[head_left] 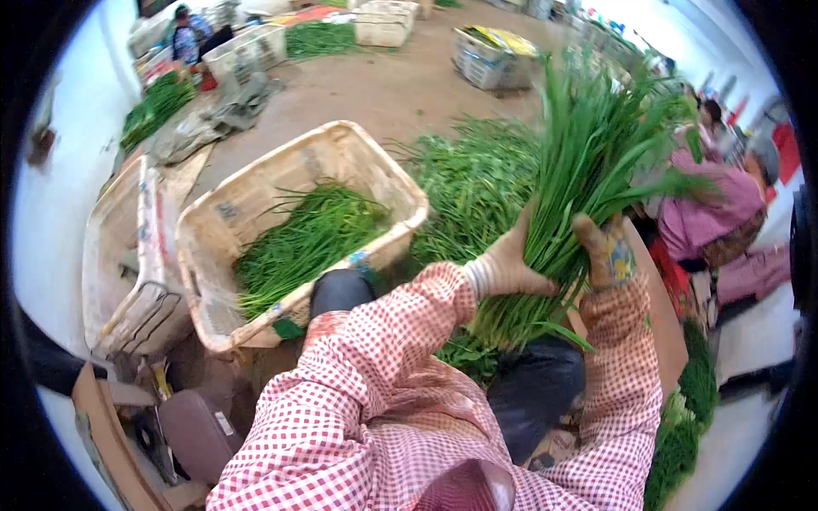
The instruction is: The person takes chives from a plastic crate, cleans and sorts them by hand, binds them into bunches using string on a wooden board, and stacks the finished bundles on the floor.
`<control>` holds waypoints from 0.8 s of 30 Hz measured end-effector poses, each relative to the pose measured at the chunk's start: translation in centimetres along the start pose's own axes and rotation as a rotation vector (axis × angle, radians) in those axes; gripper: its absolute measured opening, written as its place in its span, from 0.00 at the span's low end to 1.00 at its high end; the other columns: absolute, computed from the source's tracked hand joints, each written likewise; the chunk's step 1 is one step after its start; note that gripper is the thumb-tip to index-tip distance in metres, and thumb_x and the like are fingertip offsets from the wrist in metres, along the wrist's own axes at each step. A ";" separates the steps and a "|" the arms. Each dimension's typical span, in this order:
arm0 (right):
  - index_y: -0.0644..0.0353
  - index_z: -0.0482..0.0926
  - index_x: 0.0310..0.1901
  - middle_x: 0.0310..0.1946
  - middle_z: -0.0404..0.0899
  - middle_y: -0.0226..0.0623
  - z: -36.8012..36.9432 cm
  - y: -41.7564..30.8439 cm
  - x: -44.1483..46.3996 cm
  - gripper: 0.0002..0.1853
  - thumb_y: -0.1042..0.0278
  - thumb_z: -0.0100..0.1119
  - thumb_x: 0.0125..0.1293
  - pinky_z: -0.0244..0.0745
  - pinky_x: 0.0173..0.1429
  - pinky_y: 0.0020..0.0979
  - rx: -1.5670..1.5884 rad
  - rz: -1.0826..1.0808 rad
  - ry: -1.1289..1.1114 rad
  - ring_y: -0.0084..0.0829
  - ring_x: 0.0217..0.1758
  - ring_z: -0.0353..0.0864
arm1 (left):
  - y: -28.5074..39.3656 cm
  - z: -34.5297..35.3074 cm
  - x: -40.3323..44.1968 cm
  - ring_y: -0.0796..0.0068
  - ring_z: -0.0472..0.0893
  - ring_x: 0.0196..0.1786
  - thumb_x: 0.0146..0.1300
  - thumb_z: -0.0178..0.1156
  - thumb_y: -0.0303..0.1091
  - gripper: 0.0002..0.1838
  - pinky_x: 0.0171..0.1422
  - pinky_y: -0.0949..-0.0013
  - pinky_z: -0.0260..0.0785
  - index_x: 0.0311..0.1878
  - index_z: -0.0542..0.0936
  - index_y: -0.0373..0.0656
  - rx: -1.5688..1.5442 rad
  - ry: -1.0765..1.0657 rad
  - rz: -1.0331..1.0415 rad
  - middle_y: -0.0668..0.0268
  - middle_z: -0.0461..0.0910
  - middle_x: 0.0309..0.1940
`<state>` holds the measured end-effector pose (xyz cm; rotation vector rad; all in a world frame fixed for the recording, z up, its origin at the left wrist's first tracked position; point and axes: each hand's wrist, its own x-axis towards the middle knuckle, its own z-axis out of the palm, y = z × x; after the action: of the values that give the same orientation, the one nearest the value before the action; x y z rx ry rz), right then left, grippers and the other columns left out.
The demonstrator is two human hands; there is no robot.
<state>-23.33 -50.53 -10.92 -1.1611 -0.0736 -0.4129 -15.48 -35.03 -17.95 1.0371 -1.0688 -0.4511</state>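
A thick bunch of garlic chives (567, 183), long flat green leaves, stands upright in front of me. My left hand (514, 262), in a pale work glove, is closed around the bunch's lower part from the left. Close against its right side is my right hand (609, 255), gloved with a patterned back; its visible fingers point up and look apart. Some fingers are hidden by leaves. Loose chives (477, 183) lie heaped on the floor beyond my left hand. A pale plastic crate (341, 145) on my left holds more chives (315, 234).
Another crate (115, 264) leans against the first near the wall. Further off are a filled crate (494, 64), several more crates and piles of greens. A person in pink (711, 204) sits at right; another person (189, 38) is at far left. A brown board (665, 315) stands by my right arm.
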 end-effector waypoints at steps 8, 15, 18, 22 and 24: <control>0.57 0.58 0.70 0.66 0.63 0.49 -6.7 -7.8 -2.5 0.45 0.64 0.73 0.52 0.69 0.65 0.52 -0.639 -0.322 0.218 0.46 0.67 0.66 | -6.1 9.1 12.9 0.62 0.66 0.67 0.32 0.81 0.37 0.76 0.72 0.68 0.57 0.74 0.30 0.42 0.129 -0.345 -0.084 0.52 0.67 0.64; 0.56 0.61 0.68 0.66 0.65 0.44 -15.2 -2.2 -2.2 0.39 0.52 0.64 0.58 0.64 0.68 0.51 -0.952 -0.156 0.227 0.42 0.69 0.64 | -7.4 10.1 14.4 0.58 0.59 0.72 0.58 0.57 0.61 0.41 0.77 0.43 0.35 0.69 0.62 0.45 -0.803 -0.380 -0.448 0.67 0.67 0.67; 0.56 0.62 0.68 0.66 0.65 0.42 -14.2 -1.8 -0.5 0.37 0.48 0.60 0.60 0.63 0.69 0.51 -1.110 -0.130 0.123 0.42 0.69 0.64 | -3.2 8.4 13.8 0.53 0.69 0.64 0.66 0.47 0.62 0.34 0.69 0.43 0.58 0.65 0.69 0.44 -1.235 0.039 -0.717 0.61 0.72 0.63; 0.56 0.64 0.67 0.66 0.66 0.39 -9.2 -0.2 1.1 0.36 0.42 0.54 0.64 0.62 0.70 0.50 -1.256 -0.102 -0.034 0.41 0.69 0.64 | -10.2 3.7 10.2 0.60 0.74 0.59 0.57 0.65 0.45 0.38 0.63 0.61 0.68 0.67 0.62 0.41 -0.682 -0.124 -0.379 0.57 0.75 0.58; 0.55 0.64 0.67 0.66 0.67 0.38 -6.3 2.0 1.4 0.35 0.41 0.54 0.65 0.61 0.71 0.48 -1.192 -0.170 0.027 0.41 0.69 0.64 | -11.0 2.1 7.6 0.58 0.73 0.61 0.60 0.61 0.50 0.34 0.66 0.58 0.65 0.64 0.66 0.38 -0.306 -0.156 -0.311 0.54 0.74 0.58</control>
<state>-22.24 -55.90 -14.86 -2.3308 0.1210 -0.6498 -12.07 -46.90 -23.51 0.9053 -0.9401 -0.9314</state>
